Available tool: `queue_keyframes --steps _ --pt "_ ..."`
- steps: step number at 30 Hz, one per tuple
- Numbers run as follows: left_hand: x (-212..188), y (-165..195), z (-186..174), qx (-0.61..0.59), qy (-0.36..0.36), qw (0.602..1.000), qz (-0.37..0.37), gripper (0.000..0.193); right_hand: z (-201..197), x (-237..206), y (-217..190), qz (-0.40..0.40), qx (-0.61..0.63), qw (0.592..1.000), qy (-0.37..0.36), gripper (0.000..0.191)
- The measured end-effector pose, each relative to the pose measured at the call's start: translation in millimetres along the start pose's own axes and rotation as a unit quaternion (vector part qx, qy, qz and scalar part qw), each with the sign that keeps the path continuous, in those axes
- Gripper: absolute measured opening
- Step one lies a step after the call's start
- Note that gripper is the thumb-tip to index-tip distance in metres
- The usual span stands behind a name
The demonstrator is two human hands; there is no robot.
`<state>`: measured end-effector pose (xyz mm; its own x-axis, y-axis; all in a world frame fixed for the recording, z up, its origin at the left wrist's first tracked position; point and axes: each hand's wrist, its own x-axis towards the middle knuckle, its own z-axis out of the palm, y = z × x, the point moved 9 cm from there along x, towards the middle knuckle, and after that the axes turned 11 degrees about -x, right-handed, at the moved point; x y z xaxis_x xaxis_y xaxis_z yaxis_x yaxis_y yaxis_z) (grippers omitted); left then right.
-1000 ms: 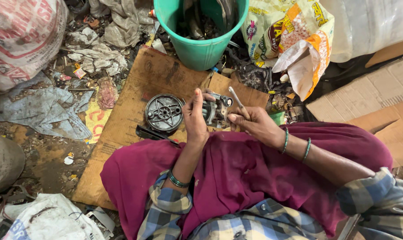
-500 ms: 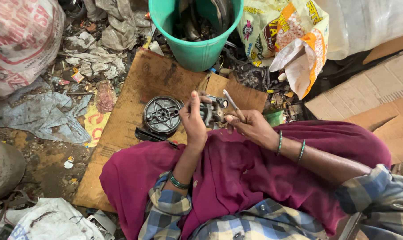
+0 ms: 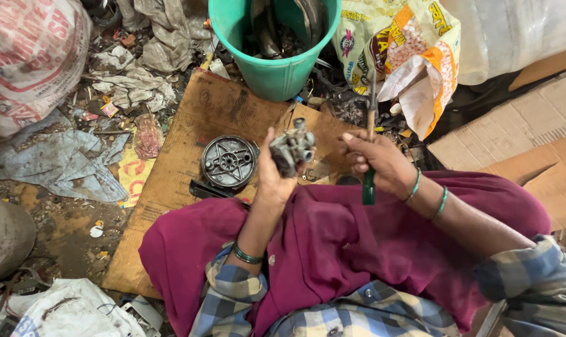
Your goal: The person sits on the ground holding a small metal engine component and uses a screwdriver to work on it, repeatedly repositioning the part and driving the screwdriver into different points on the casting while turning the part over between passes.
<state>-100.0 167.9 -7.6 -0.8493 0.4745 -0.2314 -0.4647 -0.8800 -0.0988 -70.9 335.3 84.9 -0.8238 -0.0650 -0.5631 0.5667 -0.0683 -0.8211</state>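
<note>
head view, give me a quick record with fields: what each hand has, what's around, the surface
left hand: holds a small grey metal part, raised
right hand: grips a screwdriver with green handle, shaft pointing up
beside left hand: round metal cover, flat on the board
surface: brown cardboard sheet on littered ground
ahead: green bucket with dark metal pieces inside
right of bucket: printed plastic sack
lap: maroon cloth

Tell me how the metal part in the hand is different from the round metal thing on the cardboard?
The metal part is small and lumpy; the round disc is bigger and flat with spokes. The part is held up in the left hand; the disc lies on the cardboard, untouched. Both look grey and grimy.
</note>
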Motion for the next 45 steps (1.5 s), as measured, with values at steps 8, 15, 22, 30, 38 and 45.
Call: queue_keyframes --steps 8,15,22,30,38,45 --pt "2 13 9 -0.115 -0.084 0.989 -0.048 0.077 -32 24 141 0.137 -0.342 0.928 -0.050 0.038" --pt "-6 32 22 -0.079 -0.061 0.995 0.010 0.083 -5 20 93 0.024 -0.360 0.930 -0.067 0.039" --pt "-7 60 21 -0.081 -0.046 0.995 0.038 0.062 24 -38 -26 -0.053 -0.312 0.948 -0.027 0.056" --pt "-13 84 14 -0.035 0.014 0.992 0.119 0.048 30 -81 -85 -0.165 -0.474 0.864 0.027 0.043" --pt "-19 97 26 0.028 -0.006 0.984 0.178 0.049 20 -124 -106 -0.367 -0.433 0.797 0.206 0.037" --pt "-10 74 12 -0.077 -0.011 0.993 0.088 0.064 71 -102 -89 -0.417 -0.603 0.671 0.111 0.044"
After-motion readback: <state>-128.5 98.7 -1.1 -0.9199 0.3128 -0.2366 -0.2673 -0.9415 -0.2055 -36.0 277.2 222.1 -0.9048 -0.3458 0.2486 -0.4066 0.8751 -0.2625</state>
